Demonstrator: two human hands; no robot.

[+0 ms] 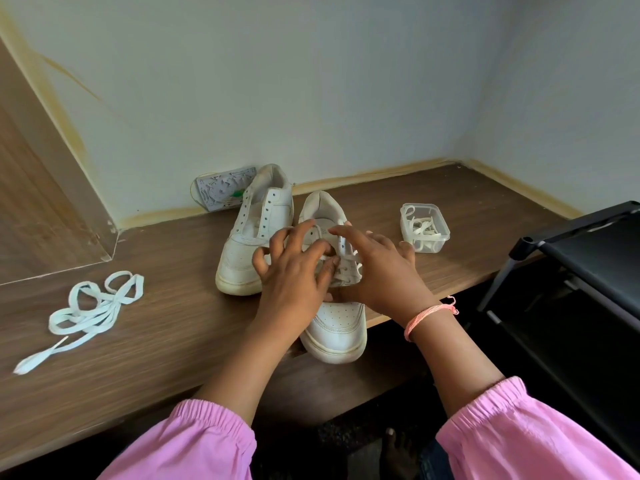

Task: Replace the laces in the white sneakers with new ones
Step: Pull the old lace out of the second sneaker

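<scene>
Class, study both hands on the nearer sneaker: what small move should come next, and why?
Probably pull the next crossing of white lace out of its eyelets: the nearer white sneaker is partly laced under the left hand and right hand, while the farther white sneaker is bare.

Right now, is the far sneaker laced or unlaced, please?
Unlaced: the far sneaker shows bare eyelets, and a loose lace lies on the tabletop.

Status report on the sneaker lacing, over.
Left hand and right hand both working the lace on near sneaker. Far sneaker unlaced. Loose lace lies left. Nothing blocking.
</scene>
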